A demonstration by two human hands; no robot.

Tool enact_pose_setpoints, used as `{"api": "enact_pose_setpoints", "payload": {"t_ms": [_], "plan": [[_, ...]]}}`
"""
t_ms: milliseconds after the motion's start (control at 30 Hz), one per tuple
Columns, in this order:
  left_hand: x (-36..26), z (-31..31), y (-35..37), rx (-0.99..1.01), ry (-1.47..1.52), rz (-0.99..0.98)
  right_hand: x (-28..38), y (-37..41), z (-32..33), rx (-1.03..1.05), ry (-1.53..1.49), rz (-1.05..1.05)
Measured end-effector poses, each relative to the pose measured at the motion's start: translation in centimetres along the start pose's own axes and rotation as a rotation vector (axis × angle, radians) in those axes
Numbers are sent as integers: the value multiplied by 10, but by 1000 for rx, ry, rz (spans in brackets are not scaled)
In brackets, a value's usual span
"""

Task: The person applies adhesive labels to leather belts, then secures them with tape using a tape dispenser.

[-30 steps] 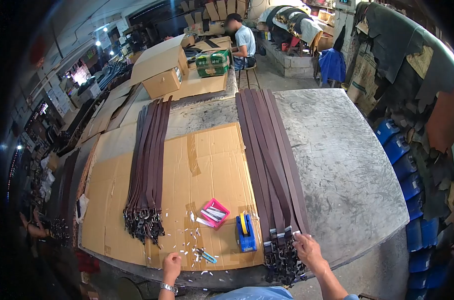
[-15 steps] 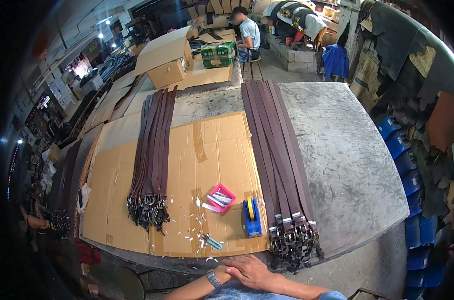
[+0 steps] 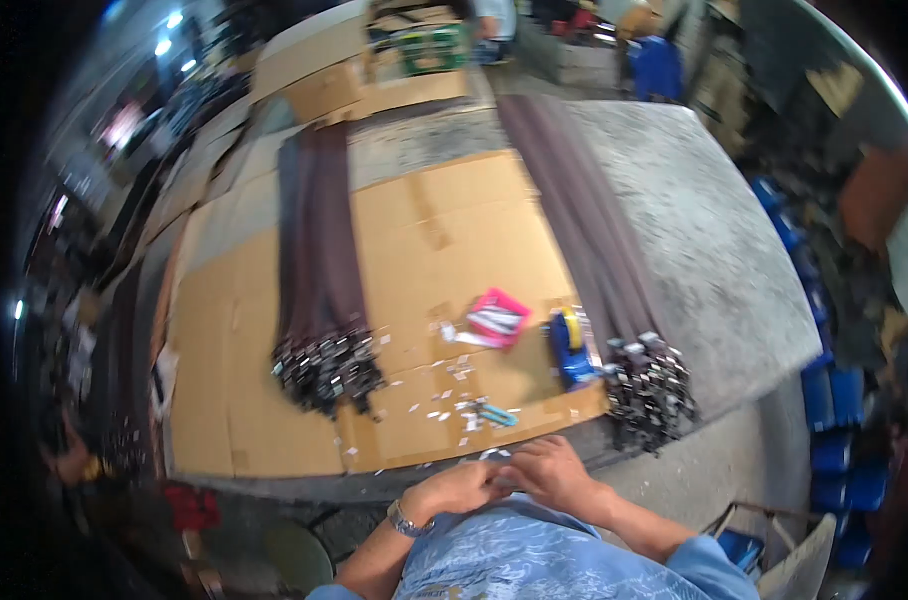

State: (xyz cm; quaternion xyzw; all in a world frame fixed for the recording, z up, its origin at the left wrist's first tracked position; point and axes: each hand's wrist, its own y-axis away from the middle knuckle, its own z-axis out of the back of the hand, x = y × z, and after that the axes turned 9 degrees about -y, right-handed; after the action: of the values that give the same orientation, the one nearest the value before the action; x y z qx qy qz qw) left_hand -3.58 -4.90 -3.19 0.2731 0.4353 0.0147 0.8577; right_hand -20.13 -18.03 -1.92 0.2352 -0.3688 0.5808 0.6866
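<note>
At the table's near edge, my left hand (image 3: 460, 486), with a metal watch on its wrist, meets my right hand (image 3: 546, 468) in front of my blue shirt. The fingers of both hands are curled together; whatever they may hold is hidden and blurred. Just beyond them, light-blue thread snips (image 3: 496, 415) lie among small white scraps. Farther up are a pink tray (image 3: 522, 322) holding white strips and a blue tape dispenser (image 3: 576, 368). Dark brown belts lie in a left bundle (image 3: 322, 230) and a right bundle (image 3: 589, 220), buckles toward me.
A cardboard sheet (image 3: 244, 330) covers much of the grey table (image 3: 734, 260). Cardboard boxes (image 3: 324, 92) and a green box (image 3: 432, 50) stand at the far end. Blue bins (image 3: 832, 400) line the right side, below hanging leather. A seated person is partly visible at the back.
My view has tipped downward and shifted, blurring the picture. My right hand no longer lies over my left wrist; the hands now meet at the fingers.
</note>
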Motion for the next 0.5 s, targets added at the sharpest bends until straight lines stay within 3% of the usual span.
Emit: {"api": "enact_pose_setpoints", "payload": {"t_ms": [67,200,300,400,500], "plan": [[41,-1,34,-360,161,-34,2,-1,-28,-100,19,-111],[117,33,85,-521,116,247,7,4,-71,-81,127,-291],[171,63,104,-686,159,290,13,10,-98,-105,149,-336],[198,102,108,-1038,143,358,17,13,-118,-117,104,-354],[220,131,92,-1067,166,373,25,6,-123,-91,102,-386]]}}
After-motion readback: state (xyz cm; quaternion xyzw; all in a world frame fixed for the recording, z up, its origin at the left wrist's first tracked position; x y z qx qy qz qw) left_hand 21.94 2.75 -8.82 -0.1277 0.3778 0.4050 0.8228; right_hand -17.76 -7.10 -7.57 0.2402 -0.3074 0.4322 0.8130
